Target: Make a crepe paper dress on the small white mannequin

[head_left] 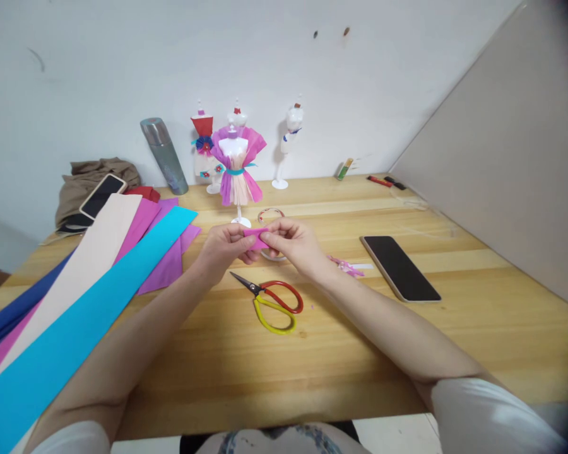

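Note:
A small folded piece of pink crepe paper (254, 239) is pinched between both hands above the table. My left hand (224, 249) grips its left end, fingers closed. My right hand (293, 243) has thumb and fingers closed on its right end. Scissors (258, 289) with one red and one yellow handle lie just below the hands, blades partly apart. Behind the hands stands a small dress form (234, 148) in a pink, purple and cream paper dress with a blue waistband. A roll of tape (271, 213) lies partly hidden behind my hands.
Long crepe paper strips (99, 290) cover the table's left side. A large phone (400, 268) lies to the right, near pink scraps (348, 266). Other dress forms (288, 142), a flask (165, 154) and a glue tube (344, 169) are by the wall.

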The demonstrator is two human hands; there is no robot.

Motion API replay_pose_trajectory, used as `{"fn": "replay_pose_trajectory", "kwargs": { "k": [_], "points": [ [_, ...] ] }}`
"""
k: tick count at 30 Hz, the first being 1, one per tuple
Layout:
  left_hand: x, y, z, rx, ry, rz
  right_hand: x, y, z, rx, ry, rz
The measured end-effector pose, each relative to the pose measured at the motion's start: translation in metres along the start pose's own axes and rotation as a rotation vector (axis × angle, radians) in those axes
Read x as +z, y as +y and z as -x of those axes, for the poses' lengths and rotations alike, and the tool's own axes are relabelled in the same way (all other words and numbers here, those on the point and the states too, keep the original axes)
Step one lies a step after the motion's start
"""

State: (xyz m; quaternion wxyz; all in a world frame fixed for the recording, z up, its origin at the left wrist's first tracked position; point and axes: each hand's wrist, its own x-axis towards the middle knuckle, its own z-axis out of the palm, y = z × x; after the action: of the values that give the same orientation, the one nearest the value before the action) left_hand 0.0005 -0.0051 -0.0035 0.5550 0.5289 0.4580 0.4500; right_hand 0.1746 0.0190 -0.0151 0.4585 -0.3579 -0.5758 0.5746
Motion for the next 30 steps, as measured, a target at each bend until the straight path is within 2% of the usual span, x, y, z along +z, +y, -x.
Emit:
{"fn": "replay_pose_trajectory", "kwargs": {
  "k": [14, 25, 30],
  "points": [
    [-0.0014, 0.0023, 0.0014, -0.016, -0.025, 0.102, -0.0056, 0.0005, -0.0016, 0.019, -0.035, -0.103],
    [0.0006, 0.0043, 0.0024, -0.051, -0.027, 0.055, -0.0060, -0.0009, -0.0003, -0.022, -0.076, 0.048],
    [0.0009, 0.0047, 0.0024, -0.073, -0.028, 0.035, -0.0061, 0.0010, -0.0021, 0.022, -0.059, 0.009]
  ]
}}
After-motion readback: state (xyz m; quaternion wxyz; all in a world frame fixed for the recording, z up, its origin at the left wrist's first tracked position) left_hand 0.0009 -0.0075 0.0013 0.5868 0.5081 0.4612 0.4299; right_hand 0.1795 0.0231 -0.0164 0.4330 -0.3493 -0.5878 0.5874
